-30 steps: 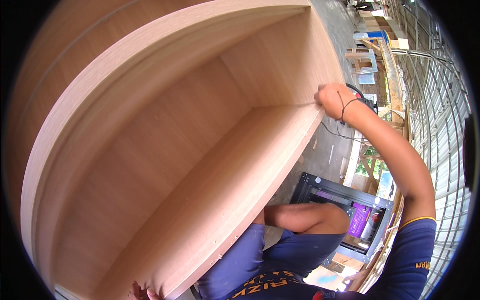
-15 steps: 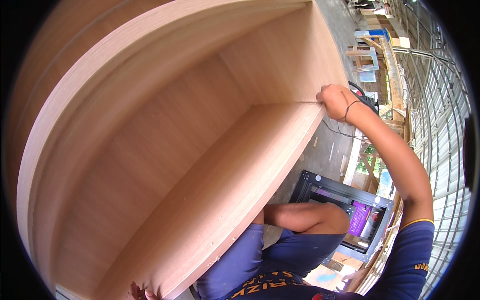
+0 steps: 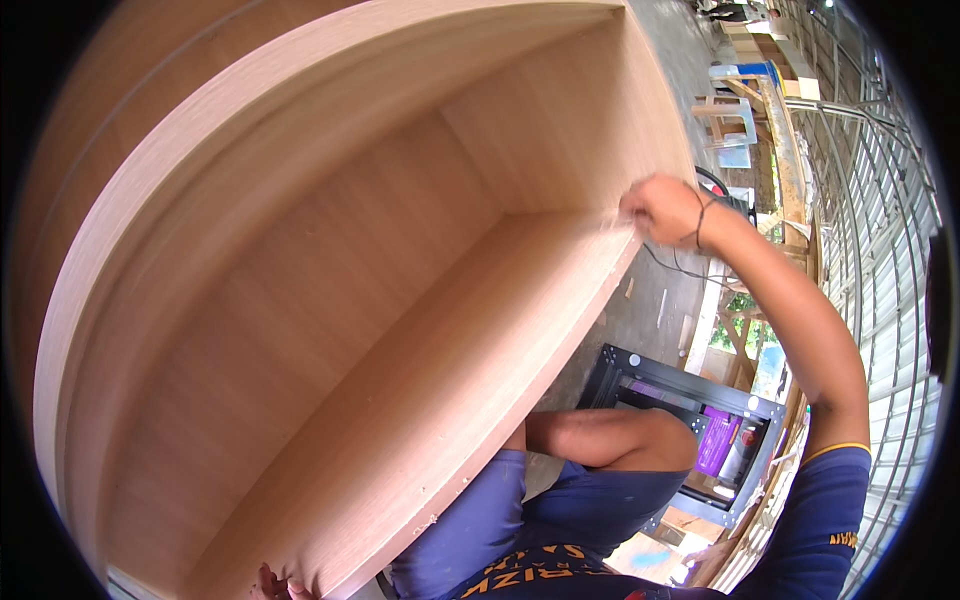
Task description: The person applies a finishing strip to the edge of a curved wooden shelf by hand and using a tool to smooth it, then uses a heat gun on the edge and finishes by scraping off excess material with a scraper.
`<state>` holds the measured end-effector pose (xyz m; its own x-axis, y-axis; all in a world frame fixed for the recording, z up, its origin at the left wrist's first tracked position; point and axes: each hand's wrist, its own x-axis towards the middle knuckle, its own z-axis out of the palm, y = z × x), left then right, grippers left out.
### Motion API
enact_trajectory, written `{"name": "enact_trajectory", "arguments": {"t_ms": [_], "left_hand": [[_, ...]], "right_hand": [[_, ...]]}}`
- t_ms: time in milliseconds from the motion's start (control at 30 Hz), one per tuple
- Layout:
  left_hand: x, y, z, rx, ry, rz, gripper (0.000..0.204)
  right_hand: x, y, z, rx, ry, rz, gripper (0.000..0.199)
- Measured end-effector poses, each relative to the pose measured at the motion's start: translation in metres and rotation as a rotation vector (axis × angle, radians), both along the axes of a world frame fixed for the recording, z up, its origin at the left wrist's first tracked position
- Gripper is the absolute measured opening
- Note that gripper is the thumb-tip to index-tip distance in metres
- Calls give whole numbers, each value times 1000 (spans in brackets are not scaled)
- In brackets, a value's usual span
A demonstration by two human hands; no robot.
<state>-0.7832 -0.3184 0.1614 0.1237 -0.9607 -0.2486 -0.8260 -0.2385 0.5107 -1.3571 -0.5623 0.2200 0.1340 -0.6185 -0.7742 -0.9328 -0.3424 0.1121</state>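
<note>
A large wooden cabinet (image 3: 400,430) with wood-grain panels fills the left and middle of the view, its hollow inside facing me. My right hand (image 3: 665,208) is closed, with fingers bent down, at the inner corner where the side panel (image 3: 650,120) meets the long front board (image 3: 560,340). Motion smears its fingertips, and whatever they hold is hidden. At the bottom left, only the fingers of my left hand (image 3: 283,584) show, curled against the near end of the board. Small pale chips (image 3: 428,522) dot the board's edge.
My bent knee (image 3: 650,435) is close to the board's outer side. Beyond it lies a dark frame (image 3: 690,410) with a purple label inside. A thin black cable (image 3: 680,265) hangs behind my right hand. Farther back are a plastic stool (image 3: 735,120) and a corrugated metal wall (image 3: 890,330).
My right hand has shifted slightly left and down, from the corner's outer edge onto the board's inner side. My left hand and the cabinet stay nearly in place.
</note>
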Motion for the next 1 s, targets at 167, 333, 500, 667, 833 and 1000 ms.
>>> {"name": "enact_trajectory", "arguments": {"t_ms": [167,333,500,667,833,1000], "left_hand": [[-1,4,-5,-19,57,63,39],[2,6,-5,-8,18,31,38],[2,5,-3,12,-4,18,38],[-4,-4,2,-1,-56,-23,37],[0,2,-2,13,-5,37,37],[-7,-8,7,19,-38,27,37]], "right_hand": [[-3,6,-2,-81,180,70,12],[19,2,3,32,21,-70,13],[7,7,1,-58,121,45,11],[12,6,2,-56,91,66,12],[39,5,10,73,82,-132,19],[30,-9,46,-349,-309,-469,18]]}}
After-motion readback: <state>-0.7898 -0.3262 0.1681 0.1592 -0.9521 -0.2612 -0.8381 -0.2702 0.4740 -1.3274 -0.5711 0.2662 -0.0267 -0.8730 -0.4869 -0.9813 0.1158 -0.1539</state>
